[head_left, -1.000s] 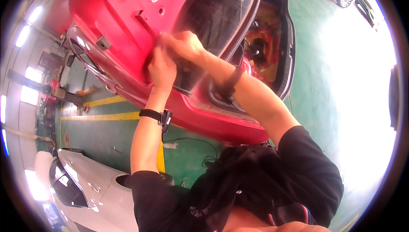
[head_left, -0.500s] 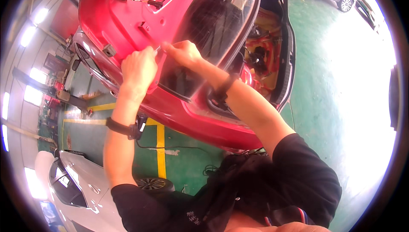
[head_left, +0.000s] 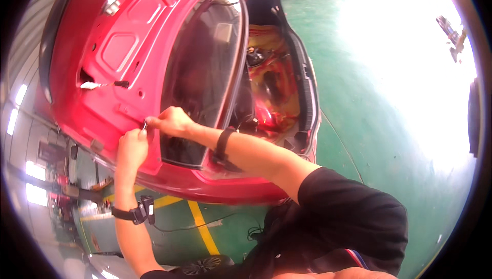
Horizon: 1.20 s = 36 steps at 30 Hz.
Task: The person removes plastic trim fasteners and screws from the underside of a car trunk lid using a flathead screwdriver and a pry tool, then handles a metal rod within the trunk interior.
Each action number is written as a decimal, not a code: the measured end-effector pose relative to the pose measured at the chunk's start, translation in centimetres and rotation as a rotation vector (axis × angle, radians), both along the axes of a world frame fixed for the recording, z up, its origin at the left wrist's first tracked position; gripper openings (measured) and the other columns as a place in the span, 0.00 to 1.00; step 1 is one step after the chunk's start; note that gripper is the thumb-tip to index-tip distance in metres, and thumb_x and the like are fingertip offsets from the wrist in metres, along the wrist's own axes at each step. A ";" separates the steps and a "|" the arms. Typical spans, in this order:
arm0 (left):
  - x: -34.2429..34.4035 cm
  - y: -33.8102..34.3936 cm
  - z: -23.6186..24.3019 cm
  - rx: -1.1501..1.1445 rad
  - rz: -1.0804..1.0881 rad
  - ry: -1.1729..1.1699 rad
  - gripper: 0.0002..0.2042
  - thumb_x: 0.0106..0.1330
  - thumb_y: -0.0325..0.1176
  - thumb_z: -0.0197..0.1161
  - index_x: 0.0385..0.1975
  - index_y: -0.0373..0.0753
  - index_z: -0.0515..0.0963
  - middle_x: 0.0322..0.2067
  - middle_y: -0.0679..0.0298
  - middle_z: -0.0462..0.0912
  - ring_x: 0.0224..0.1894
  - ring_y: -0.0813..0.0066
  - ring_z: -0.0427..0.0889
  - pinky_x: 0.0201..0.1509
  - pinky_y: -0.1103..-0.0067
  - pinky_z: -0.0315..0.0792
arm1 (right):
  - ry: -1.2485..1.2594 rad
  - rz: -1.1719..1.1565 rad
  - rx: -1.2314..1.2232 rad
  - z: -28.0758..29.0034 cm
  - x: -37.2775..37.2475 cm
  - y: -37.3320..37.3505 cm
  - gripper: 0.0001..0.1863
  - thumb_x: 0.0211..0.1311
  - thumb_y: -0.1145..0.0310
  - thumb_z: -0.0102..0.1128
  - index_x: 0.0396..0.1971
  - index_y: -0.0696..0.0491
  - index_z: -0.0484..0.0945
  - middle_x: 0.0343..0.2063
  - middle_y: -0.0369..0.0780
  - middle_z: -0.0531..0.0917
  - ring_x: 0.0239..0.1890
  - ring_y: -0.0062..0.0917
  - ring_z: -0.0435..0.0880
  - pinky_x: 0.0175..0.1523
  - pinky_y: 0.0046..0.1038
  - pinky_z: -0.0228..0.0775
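What the fingers pinch is hard to make out: only a small, thin, pale metal piece (head_left: pixel 145 125) shows between the two hands, too small to tell its kind. The person's own head and dark shirt fill the lower right edge, and the far left rim of the view is blurred, with bright windows and dim shop clutter that cannot be read. The upper right is washed out by glare.

The room is a workshop with a green painted floor (head_left: pixel 369 89) marked by a yellow line (head_left: pixel 202 227). Part of a white car body (head_left: pixel 110 271) is cut off at the bottom edge, and a dark car stands cut off at the top.

Overhead hangs the raised red metal tailgate of a car (head_left: pixel 118 58), its inner side bare, with a dark rear window glass (head_left: pixel 202 74) set in it and the open boot (head_left: pixel 271 89) beyond, to the right.

The left hand (head_left: pixel 130 148), a black watch (head_left: pixel 136 212) on its wrist, is raised to the tailgate's inner panel just left of the glass, fingers curled close with the tips at the small metal piece. The right hand (head_left: pixel 171 121), with a black band on the wrist, meets it from the right, thumb and forefinger closed narrowly at the same piece, both hands touching the red panel.
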State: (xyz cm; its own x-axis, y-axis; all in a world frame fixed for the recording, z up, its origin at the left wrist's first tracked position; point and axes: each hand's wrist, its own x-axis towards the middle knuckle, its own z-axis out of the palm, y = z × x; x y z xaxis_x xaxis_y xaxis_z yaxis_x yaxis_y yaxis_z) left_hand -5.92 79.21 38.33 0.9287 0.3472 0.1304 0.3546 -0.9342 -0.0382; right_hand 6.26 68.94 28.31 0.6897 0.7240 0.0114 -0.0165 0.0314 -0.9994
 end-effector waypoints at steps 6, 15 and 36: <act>2.4 -1.6 1.5 -0.024 0.094 0.207 0.18 0.71 0.39 0.51 0.31 0.30 0.82 0.33 0.39 0.82 0.42 0.37 0.80 0.48 0.51 0.71 | 0.014 -0.042 -0.028 0.5 1.3 -2.2 0.30 0.61 0.41 0.64 0.35 0.59 0.88 0.19 0.43 0.83 0.23 0.25 0.84 0.32 0.32 0.76; -1.0 1.5 -2.4 0.031 -0.084 -0.216 0.20 0.72 0.39 0.53 0.21 0.28 0.75 0.22 0.39 0.77 0.29 0.35 0.75 0.34 0.50 0.64 | -0.113 -0.102 0.024 -0.2 0.0 -0.8 0.28 0.61 0.44 0.63 0.32 0.60 0.86 0.25 0.53 0.84 0.31 0.41 0.87 0.39 0.39 0.78; 2.0 0.1 -15.5 -0.325 -0.184 -0.877 0.17 0.80 0.35 0.45 0.42 0.27 0.77 0.24 0.51 0.82 0.24 0.65 0.79 0.29 0.74 0.73 | -0.136 -0.149 0.136 -0.4 0.1 -2.1 0.26 0.61 0.49 0.64 0.23 0.62 0.85 0.20 0.51 0.83 0.27 0.38 0.86 0.35 0.37 0.77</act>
